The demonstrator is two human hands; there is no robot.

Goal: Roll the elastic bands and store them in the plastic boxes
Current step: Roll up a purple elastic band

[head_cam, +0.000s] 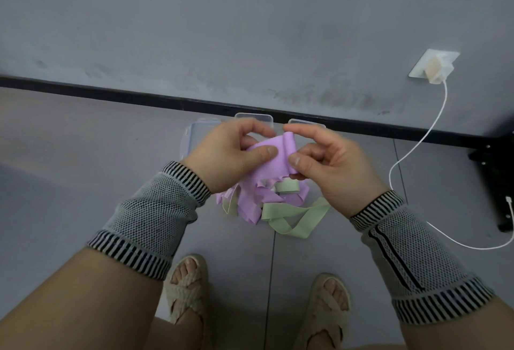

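Note:
A purple elastic band (275, 160) is held up in front of me between both hands. My left hand (230, 155) pinches its left part between thumb and fingers. My right hand (325, 160) pinches its right edge, where the band curls into a small roll. Below on the floor lies a heap of more purple bands (250, 205) and pale green bands (292, 216). Clear plastic boxes (199, 132) stand on the floor behind my hands, near the wall, partly hidden by them.
A black skirting strip (111, 94) runs along the grey wall. A white charger (436, 68) sits in a wall socket at the right, its cable (411, 155) trailing over the floor. A black frame (498, 177) stands at far right. My sandalled feet (189, 285) are below.

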